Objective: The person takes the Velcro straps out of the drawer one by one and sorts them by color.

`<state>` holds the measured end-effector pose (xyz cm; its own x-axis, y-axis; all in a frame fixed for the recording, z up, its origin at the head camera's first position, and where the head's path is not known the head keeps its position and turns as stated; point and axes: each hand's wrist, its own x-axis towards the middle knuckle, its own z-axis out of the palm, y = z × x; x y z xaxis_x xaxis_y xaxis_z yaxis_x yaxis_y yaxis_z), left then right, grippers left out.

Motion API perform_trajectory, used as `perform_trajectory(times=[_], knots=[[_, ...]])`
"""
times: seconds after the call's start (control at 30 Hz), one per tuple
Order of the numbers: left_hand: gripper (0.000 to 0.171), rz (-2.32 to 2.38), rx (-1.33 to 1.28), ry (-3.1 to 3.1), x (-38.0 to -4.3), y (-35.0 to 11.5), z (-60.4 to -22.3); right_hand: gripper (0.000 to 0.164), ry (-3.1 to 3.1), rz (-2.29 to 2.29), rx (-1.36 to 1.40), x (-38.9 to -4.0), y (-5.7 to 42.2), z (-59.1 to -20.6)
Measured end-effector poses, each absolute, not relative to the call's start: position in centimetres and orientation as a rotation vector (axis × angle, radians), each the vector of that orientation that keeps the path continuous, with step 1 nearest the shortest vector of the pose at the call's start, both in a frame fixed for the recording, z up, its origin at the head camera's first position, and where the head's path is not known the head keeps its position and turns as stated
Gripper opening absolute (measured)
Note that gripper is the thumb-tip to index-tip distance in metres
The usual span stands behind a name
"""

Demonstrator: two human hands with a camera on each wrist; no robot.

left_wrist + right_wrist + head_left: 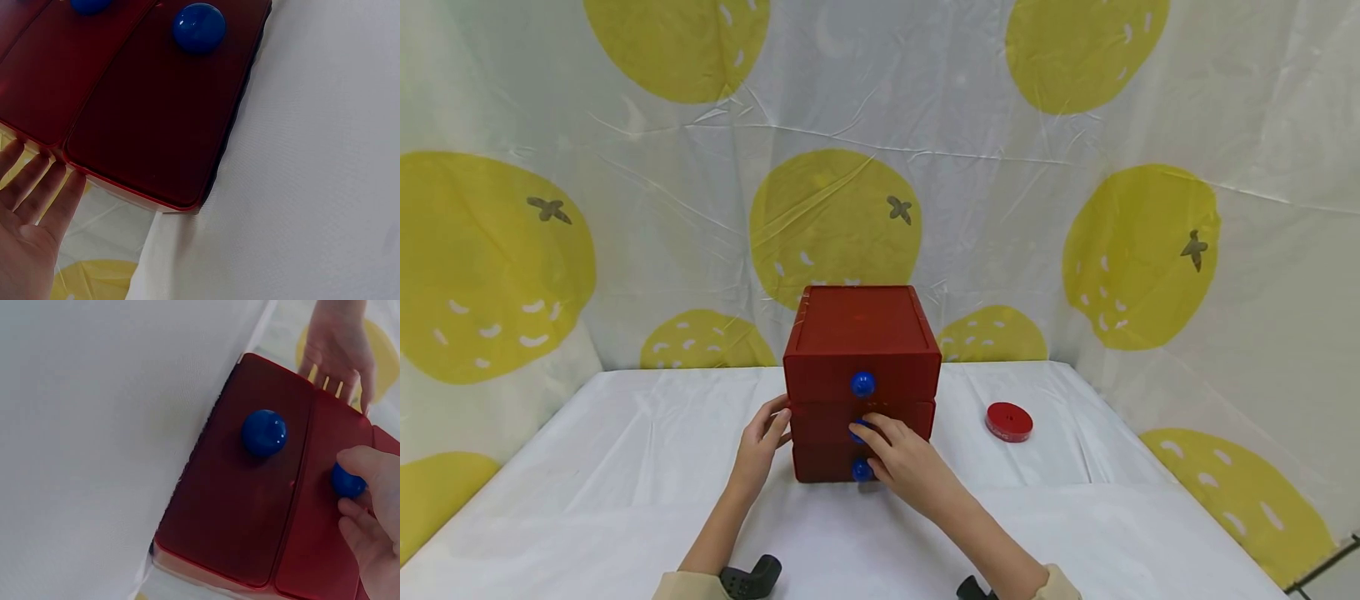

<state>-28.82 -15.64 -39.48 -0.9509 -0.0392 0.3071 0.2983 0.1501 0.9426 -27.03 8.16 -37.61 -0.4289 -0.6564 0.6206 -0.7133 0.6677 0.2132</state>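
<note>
A red drawer box (863,321) stands on the table, its three stacked drawers each with a round blue knob. My right hand (913,467) pinches the middle drawer's knob (347,481) between thumb and fingers. The bottom knob (264,433) shows beside it, and the top knob (862,384) sits above. All three drawer fronts look closed. On the box's left side, my left hand (762,446) touches the wall with nearly straight fingers (61,203), close to the seam between the lower drawers.
A flat red disc-shaped roll (1009,422) lies on the white-covered table (647,450), to the right of the box. Behind hangs a white cloth (955,208) with yellow fruit prints. Dark wrist devices (751,577) show at the lower edge.
</note>
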Motion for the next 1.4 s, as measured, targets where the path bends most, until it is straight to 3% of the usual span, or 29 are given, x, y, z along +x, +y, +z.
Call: perform_trajectory(times=[1.4], knots=[[0.041,-1.903,-0.230,-2.147,-28.9,-15.7,-39.7,0.039,-2.130,0.095,1.008,-24.9,7.6,-37.2]])
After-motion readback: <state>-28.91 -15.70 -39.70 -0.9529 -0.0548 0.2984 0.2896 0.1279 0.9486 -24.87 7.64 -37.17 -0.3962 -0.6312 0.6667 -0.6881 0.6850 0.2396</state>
